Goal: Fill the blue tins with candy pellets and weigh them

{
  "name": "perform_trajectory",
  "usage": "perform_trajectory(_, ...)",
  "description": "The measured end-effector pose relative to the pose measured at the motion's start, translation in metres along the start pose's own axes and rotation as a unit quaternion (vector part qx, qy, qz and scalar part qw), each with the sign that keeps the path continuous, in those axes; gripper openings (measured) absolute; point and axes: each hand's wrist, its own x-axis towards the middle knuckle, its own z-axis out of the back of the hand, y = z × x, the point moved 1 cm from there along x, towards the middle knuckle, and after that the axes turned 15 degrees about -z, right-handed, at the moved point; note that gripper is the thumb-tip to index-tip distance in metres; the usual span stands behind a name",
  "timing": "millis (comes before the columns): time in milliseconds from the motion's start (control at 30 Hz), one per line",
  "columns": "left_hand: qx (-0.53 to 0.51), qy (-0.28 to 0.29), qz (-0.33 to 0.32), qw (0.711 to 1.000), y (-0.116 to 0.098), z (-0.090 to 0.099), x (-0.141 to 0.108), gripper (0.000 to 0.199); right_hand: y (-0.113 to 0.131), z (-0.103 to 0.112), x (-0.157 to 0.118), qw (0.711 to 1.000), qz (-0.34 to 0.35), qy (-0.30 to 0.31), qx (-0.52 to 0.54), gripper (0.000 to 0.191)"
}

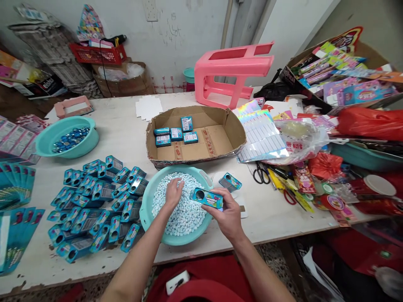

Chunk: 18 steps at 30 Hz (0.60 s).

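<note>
A turquoise basin (145, 209) full of small pale blue and white candies (185, 220) stands at the table's front. My left hand (174, 193) is in the basin, its curled fingers down at the candies; whatever lies within them is hidden. My right hand (226, 212) grips a small blue candy box (206, 198) over the basin's right side. The box is tilted, with a dark round window on its face. Another blue box (231, 182) lies just beyond my right hand. Left of the basin, many similar boxes (102, 191) stand close together.
Behind the basin, an open cardboard tray (217, 140) contains several blue boxes. A second turquoise basin (90, 144) has shiny blue pieces. Flat blue cartons (20, 235) lie far left. Black scissors (261, 174), holographic sheets (261, 134) and a pink stool (234, 69) are on the right.
</note>
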Motion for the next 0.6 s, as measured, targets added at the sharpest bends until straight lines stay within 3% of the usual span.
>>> perform_trajectory(133,0.051,0.077,0.001,0.996,0.02,-0.027,-0.019,0.023,-0.005,-0.001,-0.005,0.999,-0.014,0.023,-0.043,0.034)
perform_trajectory(267,0.103,0.147,0.002,0.984,0.028,-0.025,-0.042,0.017,-0.006,-0.004,-0.009,0.999,-0.017,0.003,-0.035,0.034)
perform_trajectory(333,0.098,0.133,0.011,0.986,0.031,-0.013,-0.048,0.017,-0.009,-0.006,-0.009,0.999,-0.013,-0.006,-0.051,0.032)
perform_trajectory(467,-0.003,0.044,0.098,0.994,0.027,0.01,-0.046,0.019,-0.017,-0.01,-0.005,0.997,-0.013,-0.013,-0.077,0.032)
perform_trajectory(600,-0.107,-0.008,0.151,0.983,-0.002,0.02,-0.042,0.026,-0.025,-0.016,-0.003,0.994,-0.003,-0.009,-0.105,0.031)
